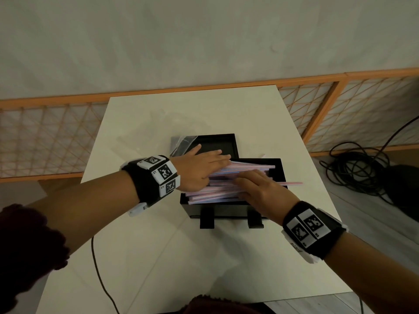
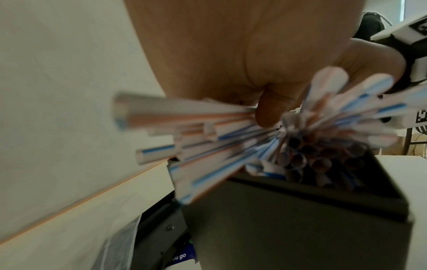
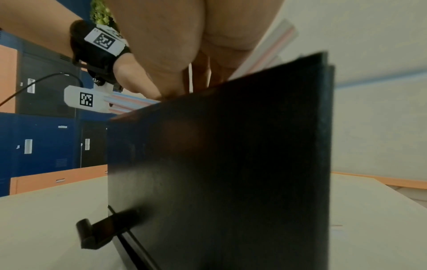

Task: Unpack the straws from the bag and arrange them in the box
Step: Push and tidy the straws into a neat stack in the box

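Observation:
A black box (image 1: pixel 231 210) stands in the middle of the white table (image 1: pixel 158 245), heaped with pink-and-blue striped straws (image 1: pixel 213 193). My left hand (image 1: pixel 210 164) lies on the far side of the heap with straight fingers, and its thumb (image 2: pixel 268 109) touches the straws (image 2: pixel 219 151) above the box (image 2: pixel 300 219). My right hand (image 1: pixel 251 184) rests flat on the near right part of the heap. One straw (image 1: pixel 292 183) pokes out over the box's right wall. The right wrist view shows mostly the box wall (image 3: pixel 219 164), with straw ends (image 3: pixel 275 45) above it.
The black lid (image 1: pixel 217 143) lies behind the box with the clear bag (image 1: pixel 181 143) on its left corner. A thin cable (image 1: pixel 97 264) crosses the table's near left. Coiled black cables (image 1: pixel 358 168) lie on the floor at right. An orange lattice screen (image 1: pixel 45 137) runs behind.

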A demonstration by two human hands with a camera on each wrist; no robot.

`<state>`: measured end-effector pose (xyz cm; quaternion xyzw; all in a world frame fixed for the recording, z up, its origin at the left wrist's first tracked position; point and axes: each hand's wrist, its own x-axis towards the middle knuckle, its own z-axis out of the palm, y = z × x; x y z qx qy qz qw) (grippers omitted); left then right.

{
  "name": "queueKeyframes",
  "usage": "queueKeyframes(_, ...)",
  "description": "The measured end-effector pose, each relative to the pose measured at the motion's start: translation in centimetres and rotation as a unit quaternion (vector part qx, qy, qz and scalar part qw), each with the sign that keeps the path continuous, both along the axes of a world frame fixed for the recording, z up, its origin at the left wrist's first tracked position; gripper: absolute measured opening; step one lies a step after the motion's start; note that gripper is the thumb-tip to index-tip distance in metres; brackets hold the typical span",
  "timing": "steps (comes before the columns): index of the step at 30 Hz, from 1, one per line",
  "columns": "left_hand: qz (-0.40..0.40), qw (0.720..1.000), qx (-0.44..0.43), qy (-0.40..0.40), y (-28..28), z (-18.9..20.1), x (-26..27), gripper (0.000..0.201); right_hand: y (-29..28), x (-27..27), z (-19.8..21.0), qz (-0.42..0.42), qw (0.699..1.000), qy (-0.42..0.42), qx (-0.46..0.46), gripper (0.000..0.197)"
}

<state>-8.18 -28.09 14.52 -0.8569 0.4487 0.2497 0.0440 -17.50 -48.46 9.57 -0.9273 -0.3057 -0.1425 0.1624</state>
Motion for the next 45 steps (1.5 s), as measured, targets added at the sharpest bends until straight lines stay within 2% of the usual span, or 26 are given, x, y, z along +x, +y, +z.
queueKeyframes(4, 0.026, 0.997, -0.068, 0.012, 1.1, -0.2, -0.1, 0.068, -1.0, 0.0, 0.6, -0.065, 0.998, -0.026, 0.009, 0.035)
queueKeyframes(6, 0.083, 0.98, -0.178, 0.028, 2.0, -0.7, -0.3, 0.068, -1.5, -0.2, 0.7, -0.105, 0.994, -0.033, -0.01, 0.04)
queueKeyframes(7, 0.128, 0.96, -0.247, 0.033, 2.4, -0.9, -0.5, 0.066, -1.8, -0.3, 0.7, -0.123, 0.992, -0.033, -0.012, 0.043)
queueKeyframes(9, 0.238, 0.897, -0.371, 0.04, 3.3, -1.7, -1.3, 0.059, -2.6, -0.5, 0.6, -0.162, 0.986, -0.03, 0.013, 0.051)
queueKeyframes(12, 0.396, 0.764, -0.506, 0.06, 4.1, -3.0, -2.8, 0.058, -3.9, -1.3, -0.1, -0.266, 0.956, -0.009, 0.128, 0.059)
queueKeyframes(13, 0.436, 0.713, -0.543, 0.077, 4.1, -3.4, -3.2, 0.061, -4.3, -1.5, -0.5, -0.311, 0.931, 0.022, 0.191, 0.062)
queueKeyframes(15, 0.5, 0.622, -0.589, 0.128, 3.6, -4.2, -3.8, 0.056, -4.4, -1.6, -0.9, -0.383, 0.852, 0.121, 0.336, 0.069)
queueKeyframes(16, 0.524, 0.594, -0.59, 0.154, 3.0, -4.7, -4.0, 0.051, -4.1, -1.5, -1.1, -0.401, 0.809, 0.171, 0.395, 0.068)
queueKeyframes(17, 0.536, 0.587, -0.58, 0.178, 2.2, -5.1, -4.2, 0.051, -3.6, -1.3, -1.3, -0.406, 0.774, 0.21, 0.439, 0.064)
queueKeyframes(18, 0.535, 0.596, -0.564, 0.2, 1.4, -5.4, -4.3, 0.054, -3.1, -1.1, -1.3, -0.4, 0.754, 0.236, 0.464, 0.061)
queueKeyframes(20, 0.519, 0.614, -0.549, 0.228, 0.5, -5.5, -4.3, 0.065, -2.2, -0.9, -1.2, -0.385, 0.759, 0.249, 0.463, 0.056)
queueKeyframes(24, 0.53, 0.594, -0.576, 0.187, 1.2, -4.8, -3.4, 0.055, -2.2, -1.0, -0.8, -0.372, 0.765, 0.245, 0.465, 0.052)
queueKeyframes(27, 0.502, 0.633, -0.55, 0.211, 1.2, -5.2, -3.7, 0.058, -1.9, -1.4, -1.2, -0.345, 0.819, 0.222, 0.401, 0.063)
queueKeyframes(29, 0.489, 0.644, -0.537, 0.241, 1.2, -5.6, -3.7, 0.082, -1.6, -1.6, -1.6, -0.361, 0.858, 0.185, 0.314, 0.076)
queueKeyframes(31, 0.472, 0.66, -0.545, 0.213, 1.4, -5.8, -3.3, 0.105, -1.7, -1.7, -1.1, -0.363, 0.898, 0.106, 0.224, 0.073)
queueKeyframes(33, 0.422, 0.716, -0.542, 0.123, 1.7, -5.3, -3.1, 0.099, -1.6, -2.1, -0.5, -0.281, 0.948, 0.05, 0.143, 0.067)
queueKeyframes(35, 0.33, 0.809, -0.486, 0.027, 1.8, -4.6, -3.2, 0.096, -1.3, -2.0, -0.4, -0.171, 0.983, 0.038, 0.056, 0.062)
queueKeyframes(37, 0.225, 0.901, -0.368, -0.036, 1.5, -4.0, -3.5, 0.104, -0.9, -1.4, -0.6, -0.112, 0.992, 0.058, -0.026, 0.058)
queueKeyframes(38, 0.178, 0.937, -0.294, -0.064, 1.4, -3.8, -3.5, 0.11, -0.6, -1.0, -0.6, -0.106, 0.99, 0.08, -0.054, 0.057)
queueKeyframes(39, 0.141, 0.961, -0.221, -0.092, 1.3, -3.9, -3.3, 0.116, -0.5, -0.7, -0.5, -0.11, 0.985, 0.112, -0.071, 0.06)
queueKeyframes(40, 0.112, 0.973, -0.167, -0.113, 1.4, -3.8, -3.0, 0.12, -0.5, -0.4, -0.3, -0.121, 0.978, 0.151, -0.077, 0.066)
queueKeyframes(42, 0.081, 0.981, -0.124, -0.128, 2.2, -3.7, -2.2, 0.122, -0.7, -0.2, -0.3, -0.16, 0.961, 0.213, -0.075, 0.077)
queueKeyframes(45, 0.068, 0.981, -0.147, -0.106, 3.7, -3.4, -0.9, 0.113, -0.8, -0.2, -0.1, -0.229, 0.949, 0.194, -0.097, 0.081)
